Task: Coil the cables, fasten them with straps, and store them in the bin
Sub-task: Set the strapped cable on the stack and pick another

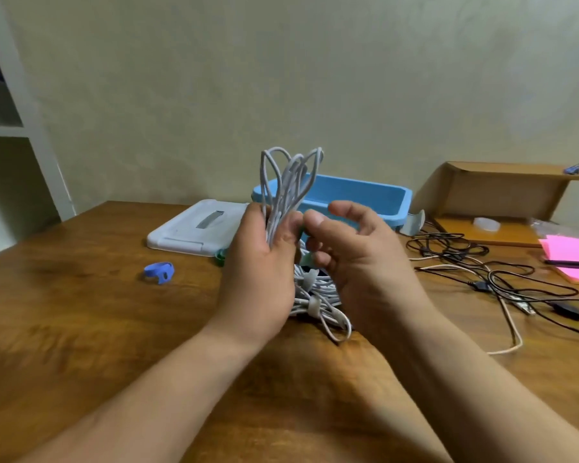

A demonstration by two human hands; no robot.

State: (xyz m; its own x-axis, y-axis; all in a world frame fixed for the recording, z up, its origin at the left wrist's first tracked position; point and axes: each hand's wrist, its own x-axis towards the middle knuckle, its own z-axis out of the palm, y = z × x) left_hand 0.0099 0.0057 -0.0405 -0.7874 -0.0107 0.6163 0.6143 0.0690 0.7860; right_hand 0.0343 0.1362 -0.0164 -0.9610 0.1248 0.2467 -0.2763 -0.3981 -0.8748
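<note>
Left hand [261, 262] gripping cable coil [291, 175], right hand [355, 248] pinching strap [301, 232] — green.

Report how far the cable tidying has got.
Done: the white bundles on the table already wear straps. In hand: the left hand grips a white coil while the right hand pinches a green strap against it. Left: the loose black cables, with a blue strap spare, then storing everything; no cable shows in the blue bin.
</note>
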